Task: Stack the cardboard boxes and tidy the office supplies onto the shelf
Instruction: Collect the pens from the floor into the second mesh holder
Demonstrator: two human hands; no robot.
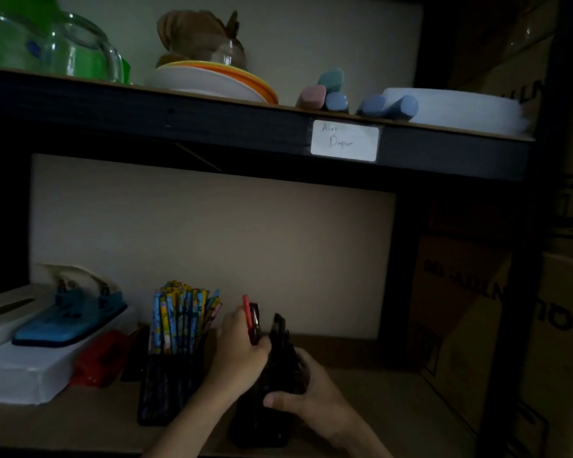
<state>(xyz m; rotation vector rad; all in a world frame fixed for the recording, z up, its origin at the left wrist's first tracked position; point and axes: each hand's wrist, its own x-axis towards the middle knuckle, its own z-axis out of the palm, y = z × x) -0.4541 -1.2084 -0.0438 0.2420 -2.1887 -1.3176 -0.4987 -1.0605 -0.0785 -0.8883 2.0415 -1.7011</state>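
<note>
The scene is dim. On the lower shelf board [394, 418] stands a black holder [262, 421] with dark items sticking out of its top. My right hand [308, 395] grips the holder's right side, thumb across its front. My left hand [240, 348] grips a red-and-black tool [251, 320], perhaps scissors, just above the holder's left rim. To the left stands a black mesh cup [166, 388] full of colourful pencils [182, 317].
Left on the same shelf lie a blue hole punch [68, 320] on a white box [20, 371] and a red stapler [101, 357]. The upper shelf carries plates [212, 79], a glass jug [67, 44] and pastel markers [331, 92]. Cardboard boxes [477, 312] stand at the right.
</note>
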